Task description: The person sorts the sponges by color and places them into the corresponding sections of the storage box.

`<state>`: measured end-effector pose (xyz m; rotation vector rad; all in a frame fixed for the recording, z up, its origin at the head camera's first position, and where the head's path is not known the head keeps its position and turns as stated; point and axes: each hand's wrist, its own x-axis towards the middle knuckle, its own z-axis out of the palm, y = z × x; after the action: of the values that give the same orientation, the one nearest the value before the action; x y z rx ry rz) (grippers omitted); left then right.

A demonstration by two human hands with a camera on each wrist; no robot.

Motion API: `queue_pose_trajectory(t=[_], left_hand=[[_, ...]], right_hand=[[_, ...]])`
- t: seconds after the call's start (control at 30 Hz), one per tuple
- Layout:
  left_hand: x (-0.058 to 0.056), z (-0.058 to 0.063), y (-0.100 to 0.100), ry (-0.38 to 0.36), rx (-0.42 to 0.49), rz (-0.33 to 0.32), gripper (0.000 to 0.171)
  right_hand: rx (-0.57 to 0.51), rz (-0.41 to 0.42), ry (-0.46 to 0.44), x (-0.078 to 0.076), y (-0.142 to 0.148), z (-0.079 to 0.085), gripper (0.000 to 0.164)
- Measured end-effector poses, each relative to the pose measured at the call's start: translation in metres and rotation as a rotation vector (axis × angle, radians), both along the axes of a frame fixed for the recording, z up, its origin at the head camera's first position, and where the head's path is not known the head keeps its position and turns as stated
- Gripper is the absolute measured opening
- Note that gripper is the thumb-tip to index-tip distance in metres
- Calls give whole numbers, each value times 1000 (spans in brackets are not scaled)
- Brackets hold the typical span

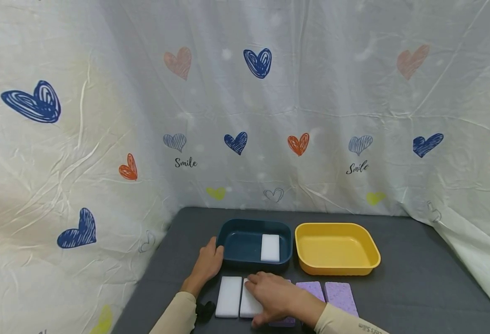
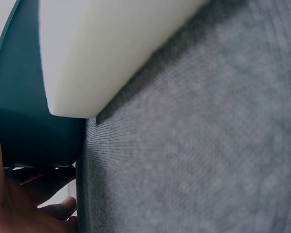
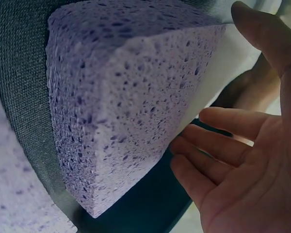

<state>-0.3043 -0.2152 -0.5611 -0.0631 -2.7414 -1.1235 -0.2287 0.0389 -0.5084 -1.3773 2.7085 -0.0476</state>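
Note:
My left hand (image 1: 206, 264) touches the left wall of a dark teal basin (image 1: 238, 264), its fingers along the outside. A white sponge block (image 1: 270, 248) lies inside the basin, toward the right. My right hand (image 1: 277, 296) is over the front row, its fingertips by the second white block (image 1: 249, 306) and its palm above a purple sponge (image 3: 136, 107). In the right wrist view its thumb stands apart from the loosely bent fingers, and that purple sponge is outside the grasp. Whether the fingertips touch the white block is hidden.
At the row's left end lies another white block (image 1: 228, 297). Two more purple sponges, one in the middle (image 1: 310, 288) and one at the right end (image 1: 342, 297), lie beyond my right hand. A yellow basin (image 1: 338, 270) stands right of the teal one on the grey cloth (image 1: 420, 278).

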Motion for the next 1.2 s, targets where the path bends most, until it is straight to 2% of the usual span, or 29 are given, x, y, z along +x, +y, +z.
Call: queue_pose_trajectory(t=[0.33, 0.57, 0.73, 0.93, 1.2], left_hand=[[1, -1, -1, 1, -4, -6, 30], [0, -1, 0, 4, 0, -4, 29], [0, -1, 0, 3, 5, -6, 29], [0, -2, -2, 0, 8, -10, 27], [1, -1, 0, 0, 9, -2, 30]], right_hand=[[-18, -26, -16, -4, 0, -7, 83], [-25, -45, -50, -6, 0, -8, 82], [-23, -45, -43, -5, 0, -6, 79], [-21, -20, -23, -4, 1, 4, 79], [-33, 20, 11, -5, 5, 25, 78]])
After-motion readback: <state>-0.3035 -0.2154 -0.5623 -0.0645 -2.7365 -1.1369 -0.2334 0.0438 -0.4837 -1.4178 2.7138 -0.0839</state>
